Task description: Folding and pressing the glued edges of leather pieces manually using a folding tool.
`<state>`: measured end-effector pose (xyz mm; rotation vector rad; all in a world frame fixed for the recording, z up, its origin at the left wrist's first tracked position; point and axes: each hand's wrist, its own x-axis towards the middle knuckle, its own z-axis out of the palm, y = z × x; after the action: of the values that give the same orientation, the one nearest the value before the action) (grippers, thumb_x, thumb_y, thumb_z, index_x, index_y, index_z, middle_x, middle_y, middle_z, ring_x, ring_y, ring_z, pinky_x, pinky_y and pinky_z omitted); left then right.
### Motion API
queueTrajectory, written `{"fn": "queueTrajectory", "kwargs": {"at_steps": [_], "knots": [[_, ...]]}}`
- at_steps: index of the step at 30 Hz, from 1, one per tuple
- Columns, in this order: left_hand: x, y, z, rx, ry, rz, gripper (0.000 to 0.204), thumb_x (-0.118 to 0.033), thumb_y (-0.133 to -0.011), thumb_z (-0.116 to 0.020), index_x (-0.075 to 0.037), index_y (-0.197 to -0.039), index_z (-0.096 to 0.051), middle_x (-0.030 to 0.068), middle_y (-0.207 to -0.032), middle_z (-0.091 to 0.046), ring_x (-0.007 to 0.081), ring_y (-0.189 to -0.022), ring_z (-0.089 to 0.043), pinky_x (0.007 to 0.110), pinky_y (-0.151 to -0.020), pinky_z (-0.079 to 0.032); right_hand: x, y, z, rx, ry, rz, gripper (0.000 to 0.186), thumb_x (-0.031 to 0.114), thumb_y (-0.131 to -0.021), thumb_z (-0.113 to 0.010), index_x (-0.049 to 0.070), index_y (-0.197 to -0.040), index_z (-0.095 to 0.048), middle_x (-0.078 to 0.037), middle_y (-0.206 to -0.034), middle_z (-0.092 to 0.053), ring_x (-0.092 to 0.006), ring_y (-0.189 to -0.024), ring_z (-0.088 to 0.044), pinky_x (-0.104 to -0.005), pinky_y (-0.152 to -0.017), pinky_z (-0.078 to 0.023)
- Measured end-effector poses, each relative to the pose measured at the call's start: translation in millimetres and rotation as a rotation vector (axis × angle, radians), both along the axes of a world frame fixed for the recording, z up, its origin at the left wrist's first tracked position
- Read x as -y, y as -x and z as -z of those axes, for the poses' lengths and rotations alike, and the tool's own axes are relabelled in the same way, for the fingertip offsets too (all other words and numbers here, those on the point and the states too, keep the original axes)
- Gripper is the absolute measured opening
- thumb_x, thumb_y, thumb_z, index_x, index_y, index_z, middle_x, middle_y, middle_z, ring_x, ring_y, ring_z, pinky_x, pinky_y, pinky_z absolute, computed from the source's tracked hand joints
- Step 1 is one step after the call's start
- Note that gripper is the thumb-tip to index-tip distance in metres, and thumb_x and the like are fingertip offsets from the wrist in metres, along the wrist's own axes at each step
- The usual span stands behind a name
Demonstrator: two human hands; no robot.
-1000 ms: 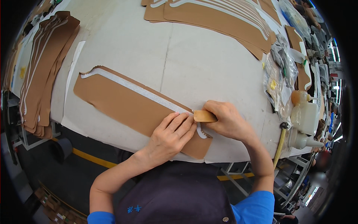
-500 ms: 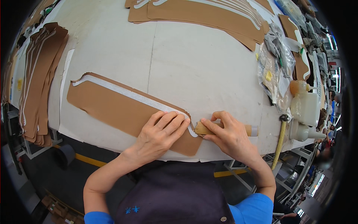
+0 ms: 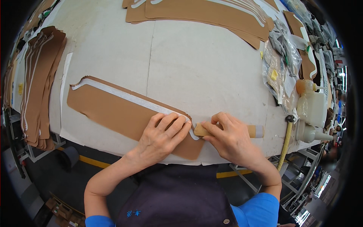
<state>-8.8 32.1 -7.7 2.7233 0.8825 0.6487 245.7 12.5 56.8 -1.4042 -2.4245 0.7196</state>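
A brown sheet panel (image 3: 113,109) with a white strip (image 3: 124,95) along its far edge lies slanted across the near part of the table. My left hand (image 3: 162,132) is palm down at the panel's right end, its bent fingertips gathered at the strip's edge; its thumb is hidden. Just right of it, my right hand (image 3: 228,138) grips a tan bar-shaped tool (image 3: 256,131) with a grey end. The bar passes under my palm, and a tan end pokes out by my fingertips, against the panel's notched right corner. What kind of tool it is I cannot tell.
Stacked brown panels with white strips (image 3: 204,13) lie at the far edge, and more panels (image 3: 41,87) overhang the left edge. Clear plastic bags (image 3: 280,72), plastic bottles (image 3: 314,109) and a yellow rod-like piece (image 3: 284,147) crowd the right side.
The view has shifted slightly. My right fingers and the tan tool's end have edged a little left at the panel's corner; my left hand keeps its place on the panel.
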Motion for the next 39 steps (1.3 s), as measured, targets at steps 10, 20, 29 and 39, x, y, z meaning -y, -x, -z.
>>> {"fn": "queueTrajectory", "kwargs": {"at_steps": [10,20,29,39], "knots": [[3,-6,1,0.044,0.008,-0.071,0.042,-0.004,-0.083,-0.069,-0.007,-0.125,-0.072,0.0042,-0.127,-0.063,0.0234,-0.118,-0.060,0.041,-0.094,-0.045,19,4,16,0.048,-0.221,-0.001,0.043,0.013,-0.081,-0.081,-0.002,-0.120,-0.070,-0.013,-0.105,-0.060,-0.0264,-0.083,-0.058,-0.0386,-0.068,-0.045],[3,-5,1,0.083,0.030,-0.079,0.040,-0.008,-0.083,-0.070,-0.007,-0.123,-0.073,0.0048,-0.126,-0.065,0.0238,-0.118,-0.061,0.042,-0.097,-0.046,20,1,17,-0.015,-0.107,0.034,0.049,0.008,-0.082,-0.080,0.005,-0.130,-0.069,-0.012,-0.104,-0.059,-0.0269,-0.086,-0.060,-0.0393,-0.071,-0.047],[6,-4,0,0.072,0.023,-0.085,0.040,-0.009,-0.085,-0.069,-0.006,-0.124,-0.073,0.0062,-0.127,-0.065,0.0247,-0.119,-0.061,0.044,-0.097,-0.047,18,2,11,0.036,-0.095,0.002,0.054,0.000,-0.081,-0.071,0.003,-0.135,-0.067,-0.013,-0.102,-0.057,-0.0270,-0.089,-0.058,-0.0386,-0.071,-0.046],[7,-2,-1,0.081,0.037,-0.072,0.039,-0.008,-0.085,-0.068,-0.005,-0.123,-0.074,0.0070,-0.127,-0.066,0.0253,-0.119,-0.062,0.044,-0.098,-0.048,2,2,8,0.061,-0.086,-0.102,0.051,-0.001,-0.072,-0.066,-0.004,-0.123,-0.065,-0.009,-0.095,-0.054,-0.0256,-0.085,-0.054,-0.0367,-0.070,-0.041]]}}
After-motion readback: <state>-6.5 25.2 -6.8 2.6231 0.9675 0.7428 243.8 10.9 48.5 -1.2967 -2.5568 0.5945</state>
